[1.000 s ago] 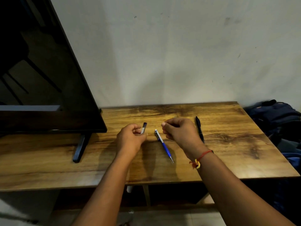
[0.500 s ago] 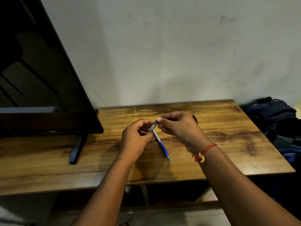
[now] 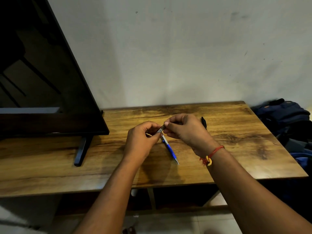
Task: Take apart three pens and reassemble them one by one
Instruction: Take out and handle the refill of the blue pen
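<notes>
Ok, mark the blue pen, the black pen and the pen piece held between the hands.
blue pen [image 3: 171, 151]: head view, on the blue barrel.
black pen [image 3: 203, 122]: head view, on the end that shows.
pen piece [image 3: 160, 130]: head view, on its silvery middle.

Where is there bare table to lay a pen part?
Bare wood lies between the TV foot and the left hand, and right of the black pen toward the backpack. Crowded centre: left and right hand pinch a pen part above the blue pen.

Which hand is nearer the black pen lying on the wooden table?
Right. The right hand is just left of the black pen, overlapping it in view; the left hand lies farther left.
</notes>
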